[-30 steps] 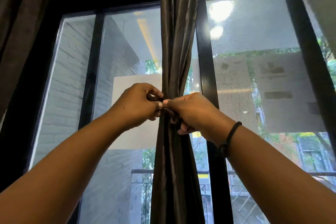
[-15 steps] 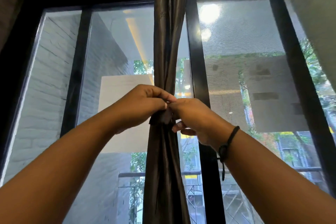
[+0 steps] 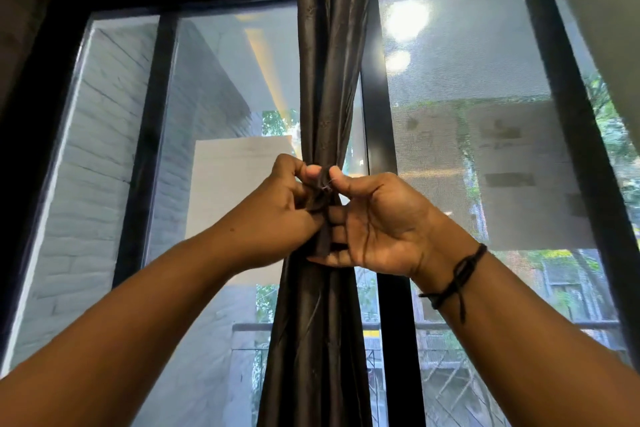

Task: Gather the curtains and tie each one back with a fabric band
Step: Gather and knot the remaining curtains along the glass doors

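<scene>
A dark brown satin curtain (image 3: pixel 325 80) hangs gathered into a narrow bunch in front of the window's middle. A dark fabric band (image 3: pixel 322 191) wraps the bunch at hand height, and one end hangs down to about the little finger of my right hand. My left hand (image 3: pixel 277 215) pinches the band from the left with thumb and curled fingers. From the right, my right hand (image 3: pixel 377 222) pinches the band's top with its thumb, palm turned towards me, fingers reaching behind the fabric. Part of the band is hidden by my fingers.
A tall window with black frames (image 3: pixel 381 149) fills the view, a mesh screen (image 3: pixel 478 114) on its right pane. Another dark curtain (image 3: pixel 24 10) hangs at the far left edge. A grey wall (image 3: pixel 609 10) rises at the upper right. A black cord bracelet (image 3: pixel 457 274) circles my right wrist.
My right hand has turned palm towards me and opened wider around the curtain. Both thumbs have moved up onto the band's top, and a loose band end now hangs between my hands.
</scene>
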